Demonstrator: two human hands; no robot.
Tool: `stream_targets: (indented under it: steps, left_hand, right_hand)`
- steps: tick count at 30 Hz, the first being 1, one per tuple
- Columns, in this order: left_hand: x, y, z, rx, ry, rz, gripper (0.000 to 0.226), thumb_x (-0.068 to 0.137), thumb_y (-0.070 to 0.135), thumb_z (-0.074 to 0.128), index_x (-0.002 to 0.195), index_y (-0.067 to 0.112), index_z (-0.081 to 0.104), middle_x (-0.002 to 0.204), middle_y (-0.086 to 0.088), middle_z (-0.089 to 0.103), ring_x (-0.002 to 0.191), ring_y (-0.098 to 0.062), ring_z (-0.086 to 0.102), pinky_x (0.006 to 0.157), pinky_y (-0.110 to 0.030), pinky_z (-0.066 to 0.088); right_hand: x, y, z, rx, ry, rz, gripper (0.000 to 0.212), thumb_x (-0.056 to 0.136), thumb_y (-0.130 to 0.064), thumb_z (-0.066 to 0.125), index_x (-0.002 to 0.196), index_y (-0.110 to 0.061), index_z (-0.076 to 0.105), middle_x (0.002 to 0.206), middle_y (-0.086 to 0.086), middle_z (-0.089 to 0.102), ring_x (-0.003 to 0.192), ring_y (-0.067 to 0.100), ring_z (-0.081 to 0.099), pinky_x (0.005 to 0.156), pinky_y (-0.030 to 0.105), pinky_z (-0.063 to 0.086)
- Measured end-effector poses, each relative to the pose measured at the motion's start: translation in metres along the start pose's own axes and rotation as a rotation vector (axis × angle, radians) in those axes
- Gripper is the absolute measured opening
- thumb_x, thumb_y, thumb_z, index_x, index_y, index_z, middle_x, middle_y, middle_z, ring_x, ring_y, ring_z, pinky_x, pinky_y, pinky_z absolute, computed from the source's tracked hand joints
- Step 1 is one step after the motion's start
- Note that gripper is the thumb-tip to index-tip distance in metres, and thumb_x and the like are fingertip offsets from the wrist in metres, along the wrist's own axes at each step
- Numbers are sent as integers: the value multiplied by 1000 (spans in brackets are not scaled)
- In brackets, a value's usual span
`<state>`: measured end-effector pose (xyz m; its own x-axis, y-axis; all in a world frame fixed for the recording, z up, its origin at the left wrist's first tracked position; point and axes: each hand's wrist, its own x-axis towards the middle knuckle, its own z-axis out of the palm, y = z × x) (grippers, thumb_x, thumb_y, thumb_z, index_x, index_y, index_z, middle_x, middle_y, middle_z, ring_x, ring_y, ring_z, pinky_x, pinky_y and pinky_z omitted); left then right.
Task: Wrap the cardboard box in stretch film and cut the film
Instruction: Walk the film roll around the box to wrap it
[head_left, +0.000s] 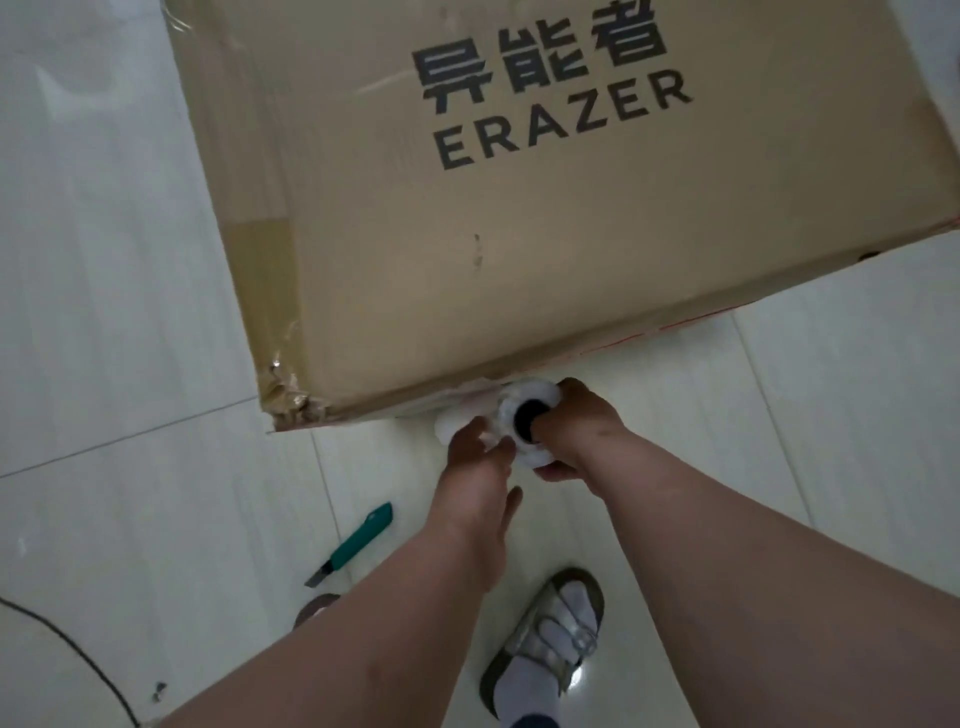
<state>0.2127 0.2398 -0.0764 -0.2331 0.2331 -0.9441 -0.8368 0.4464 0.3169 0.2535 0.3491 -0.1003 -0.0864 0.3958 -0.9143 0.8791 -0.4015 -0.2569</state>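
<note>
A large brown cardboard box (519, 218) printed "ERAZER" stands on the pale tiled floor, with shiny film over its upper left corner. A white stretch film roll (524, 423) with a dark core hole is held upright against the box's near bottom edge. My right hand (582, 428) grips the roll, a finger or thumb hooked into the core. My left hand (480, 447) pinches the film at the roll's left side. A green utility knife (353, 543) lies on the floor to the left of my arms.
My right foot in a white sock and silver sandal (545, 649) stands below the hands; the toe of another shoe (314, 608) shows beside my left arm. A black cable (67, 654) runs across the floor at the lower left.
</note>
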Motion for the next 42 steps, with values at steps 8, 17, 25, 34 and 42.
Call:
stream_targets:
  steps: [8, 17, 25, 34, 42]
  left_hand:
    - [-5, 8, 58, -240, 111, 77, 49, 97, 4, 49, 144, 17, 40, 125, 0, 59, 104, -11, 56, 105, -31, 41]
    - [7, 8, 117, -86, 64, -45, 43, 99, 22, 50, 139, 38, 45, 143, 4, 45, 131, -19, 40, 102, -36, 42]
    - [10, -2, 122, -457, 167, -157, 20, 93, 3, 56, 112, 8, 58, 112, -10, 61, 109, -21, 58, 89, -34, 50]
    - [7, -7, 158, -599, 73, -109, 42, 88, 7, 61, 129, 16, 60, 121, -10, 63, 113, -24, 61, 96, -32, 51]
    - [31, -18, 220, -432, 173, -70, 61, 82, 11, 73, 136, 15, 46, 116, -10, 64, 93, -21, 64, 81, -30, 54]
  right_hand:
    - [10, 11, -42, 151, 39, 27, 37, 89, -23, 60, 119, -3, 51, 91, 17, 66, 67, 29, 72, 67, 46, 62]
    - [19, 22, -99, 128, 24, 196, 40, 93, -31, 58, 121, -2, 52, 96, 18, 64, 78, 29, 67, 80, 44, 60]
    - [34, -2, -105, -451, 19, 0, 49, 84, -18, 65, 129, -8, 47, 119, 18, 64, 109, 35, 64, 90, 43, 54]
    - [38, 19, -130, -116, 127, 2, 42, 81, -38, 67, 107, -12, 48, 97, 12, 67, 80, 29, 71, 74, 43, 61]
    - [48, 33, -190, 7, 62, 73, 39, 85, -39, 63, 107, -7, 56, 90, 13, 72, 70, 26, 74, 75, 39, 58]
